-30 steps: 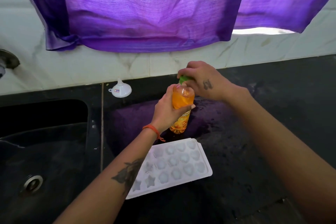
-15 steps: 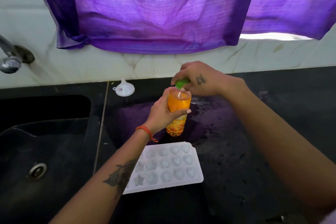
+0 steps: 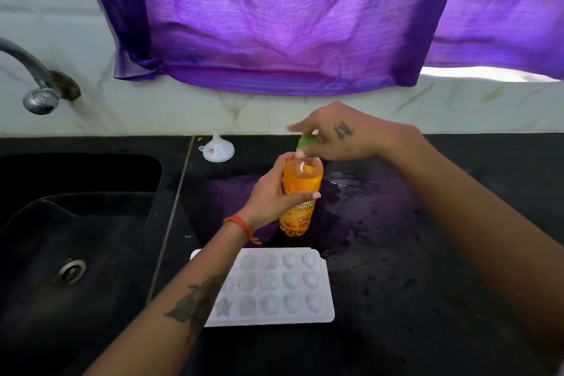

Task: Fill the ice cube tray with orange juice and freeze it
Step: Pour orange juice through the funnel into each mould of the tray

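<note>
Gripping the juice bottle (image 3: 300,189) upright in my left hand (image 3: 274,195), my right hand (image 3: 341,137) pinches its green cap (image 3: 305,142) over the black counter (image 3: 427,253), ice tray (image 3: 274,287) nearer me.

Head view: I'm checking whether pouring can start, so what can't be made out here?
- Green cap: mostly covered by the right hand, whose fingers are motion-blurred; whether it is off the orange juice bottle cannot be told.
- Bottle label: partly covered by the left hand.
- Ice cube tray: its left cells are hidden by the left forearm.
- Funnel sticker: too small to read.
</note>
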`<control>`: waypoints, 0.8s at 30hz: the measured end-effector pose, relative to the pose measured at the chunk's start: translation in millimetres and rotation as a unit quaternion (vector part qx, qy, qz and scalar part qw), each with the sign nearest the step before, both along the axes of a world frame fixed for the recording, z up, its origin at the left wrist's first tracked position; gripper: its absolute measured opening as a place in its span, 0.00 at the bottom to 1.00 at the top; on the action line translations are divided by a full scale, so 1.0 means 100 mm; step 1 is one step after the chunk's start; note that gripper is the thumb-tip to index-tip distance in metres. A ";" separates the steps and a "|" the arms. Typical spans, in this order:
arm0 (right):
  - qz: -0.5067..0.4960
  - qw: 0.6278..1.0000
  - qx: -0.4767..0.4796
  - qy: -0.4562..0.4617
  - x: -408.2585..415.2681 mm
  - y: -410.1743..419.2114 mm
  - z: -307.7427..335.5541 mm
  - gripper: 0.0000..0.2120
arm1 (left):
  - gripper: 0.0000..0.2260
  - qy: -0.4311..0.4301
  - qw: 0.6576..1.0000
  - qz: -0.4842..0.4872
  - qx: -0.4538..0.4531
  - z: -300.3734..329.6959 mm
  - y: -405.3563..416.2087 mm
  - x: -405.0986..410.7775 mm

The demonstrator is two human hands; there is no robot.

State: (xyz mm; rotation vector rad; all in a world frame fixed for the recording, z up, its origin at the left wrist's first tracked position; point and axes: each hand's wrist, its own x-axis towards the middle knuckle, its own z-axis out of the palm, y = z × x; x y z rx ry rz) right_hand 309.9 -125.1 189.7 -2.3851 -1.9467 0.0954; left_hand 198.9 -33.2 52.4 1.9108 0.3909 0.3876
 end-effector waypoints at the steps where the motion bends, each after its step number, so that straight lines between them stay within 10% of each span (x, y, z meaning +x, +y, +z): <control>1: -0.027 1.000 0.007 -0.008 0.00 0.02 -0.01 0.24 | 0.34 0.001 1.000 -0.001 0.002 0.00 0.01 0.00; 24: 0.031 0.999 -0.018 -0.001 -0.08 0.00 0.07 0.17 | 0.33 0.006 1.000 -0.004 0.001 -0.04 0.01 0.00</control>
